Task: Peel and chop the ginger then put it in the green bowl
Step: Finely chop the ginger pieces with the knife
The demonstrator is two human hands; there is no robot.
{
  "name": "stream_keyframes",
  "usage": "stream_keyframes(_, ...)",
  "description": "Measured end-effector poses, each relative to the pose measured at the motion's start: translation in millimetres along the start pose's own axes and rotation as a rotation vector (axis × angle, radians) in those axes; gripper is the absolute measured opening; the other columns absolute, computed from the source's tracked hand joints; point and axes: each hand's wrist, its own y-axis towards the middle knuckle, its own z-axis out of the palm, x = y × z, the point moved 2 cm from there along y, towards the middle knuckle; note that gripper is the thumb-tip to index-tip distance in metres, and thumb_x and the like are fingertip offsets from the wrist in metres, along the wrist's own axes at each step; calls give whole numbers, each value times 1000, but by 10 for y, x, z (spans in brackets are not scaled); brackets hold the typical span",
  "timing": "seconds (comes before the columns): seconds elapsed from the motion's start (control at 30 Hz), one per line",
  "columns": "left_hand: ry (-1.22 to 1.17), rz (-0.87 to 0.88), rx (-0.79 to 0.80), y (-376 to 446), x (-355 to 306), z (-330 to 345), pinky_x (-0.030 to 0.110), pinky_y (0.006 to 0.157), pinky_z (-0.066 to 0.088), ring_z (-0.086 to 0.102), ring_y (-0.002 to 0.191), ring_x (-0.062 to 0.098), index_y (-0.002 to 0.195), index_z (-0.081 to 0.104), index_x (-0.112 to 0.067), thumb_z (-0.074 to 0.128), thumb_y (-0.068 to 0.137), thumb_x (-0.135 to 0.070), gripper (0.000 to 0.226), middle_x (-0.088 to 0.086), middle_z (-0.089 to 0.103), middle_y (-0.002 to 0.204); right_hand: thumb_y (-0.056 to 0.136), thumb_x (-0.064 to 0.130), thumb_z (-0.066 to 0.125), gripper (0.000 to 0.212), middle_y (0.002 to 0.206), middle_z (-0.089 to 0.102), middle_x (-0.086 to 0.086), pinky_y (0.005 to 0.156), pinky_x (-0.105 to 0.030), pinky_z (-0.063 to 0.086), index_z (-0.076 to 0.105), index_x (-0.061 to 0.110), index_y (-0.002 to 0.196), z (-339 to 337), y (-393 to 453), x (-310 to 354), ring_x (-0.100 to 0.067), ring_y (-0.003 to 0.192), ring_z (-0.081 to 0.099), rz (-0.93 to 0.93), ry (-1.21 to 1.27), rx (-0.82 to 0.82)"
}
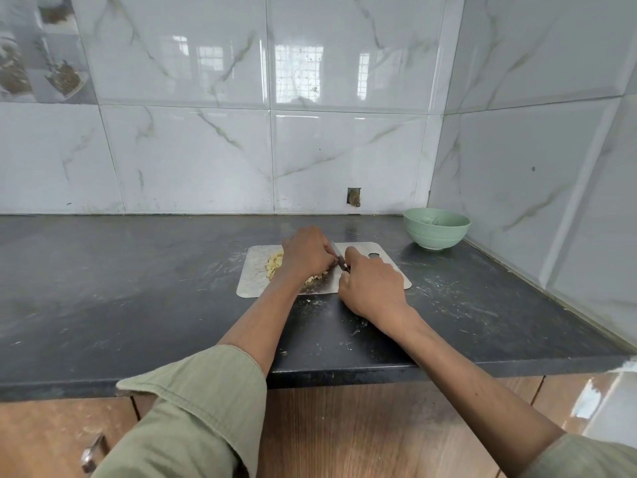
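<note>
- Countertop point(138, 288): dark, fills mid frame
- Cutting board point(386, 270): pale, lies at frame centre
- Green bowl point(436, 228): right of centre, well apart from board's upper right corner; right hand is nearer to it
- Left hand point(305, 253): fingers curled down, pressing on ginger; the piece itself is hidden
- Right hand point(374, 288): wrapped round knife point(339, 258) handle; blade runs up-left, between both hands
- Chopped ginger point(274, 264): yellow heap on board, just left of left hand, opposite side from bowl

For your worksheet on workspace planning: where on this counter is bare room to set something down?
Free: the dark counter left of the cutting board, and between board and green bowl. Crowded: the board, with both hands, knife and chopped ginger.
</note>
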Motion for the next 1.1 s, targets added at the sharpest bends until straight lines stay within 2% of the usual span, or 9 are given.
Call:
stream_keyframes(0.17, 42, -17, -26, -15, -30, -6, 41, 88, 52, 66, 85, 13, 60, 74, -38, 75, 79, -20, 27, -14, 74, 73, 96, 21, 46, 22, 105, 60, -10, 71, -38, 39, 52, 18, 117, 5, -60, 5, -36, 99, 60, 9, 9, -29)
stream_keyframes(0.33, 66, -45, -1, 43, -6, -1, 42, 96, 46, 66, 94, 13, 79, 84, -31, 80, 80, -28, 5, -13, 77, 80, 99, 23, 46, 26, 114, 61, -13, 69, -38, 37, 47, 15, 124, 16, -63, -4, -37, 102, 62, 31, -38, -25)
stream_keyframes(0.53, 62, -53, -4, 66, 4, -13, 41, 92, 49, 66, 90, 16, 79, 84, -24, 80, 78, -19, 7, -7, 77, 78, 101, 25, 44, 24, 106, 64, -13, 66, -38, 37, 45, 14, 122, 2, -79, -9, -36, 94, 63, 16, 4, -52)
stream_keyframes(0.7, 60, -75, -25, 56, 6, 2, 41, 88, 48, 66, 84, 18, 78, 83, -17, 73, 76, -17, 10, -4, 76, 75, 101, 28, 43, 26, 111, 62, -15, 72, -42, 43, 46, 15, 123, 20, -87, -1, -38, 98, 62, -3, 8, -42)
stream_keyframes(0.87, 70, -66, -34, 42, 0, 5, 43, 90, 49, 65, 87, 19, 76, 82, -20, 73, 76, -18, 9, -6, 74, 75, 101, 26, 43, 19, 101, 58, -11, 71, -40, 39, 48, 18, 117, 6, -86, 11, -37, 95, 59, -20, 17, -32)
stream_keyframes(0.97, 60, -55, -28, 24, 4, 9, 43, 91, 47, 66, 90, 19, 73, 82, -21, 73, 77, -15, 12, -7, 75, 74, 99, 23, 44, 17, 85, 44, -3, 71, -40, 37, 50, 19, 114, -10, -68, 11, -33, 86, 50, -11, 15, -19)
stream_keyframes(1.03, 60, -51, -35, 11, 2, -5, 42, 90, 46, 65, 89, 16, 69, 81, -26, 73, 77, -13, 17, -8, 75, 72, 99, 23, 44, 18, 84, 41, -2, 71, -39, 37, 52, 19, 114, -20, -37, 14, -31, 83, 45, -6, 1, -7)
stream_keyframes(1.1, 72, -49, -31, -5, -9, -20, 40, 89, 45, 64, 88, 14, 59, 75, -32, 73, 79, -14, 27, -13, 72, 69, 98, 24, 45, 19, 86, 45, -4, 70, -39, 37, 53, 18, 114, -17, -17, 21, -33, 86, 50, -9, -16, -5)
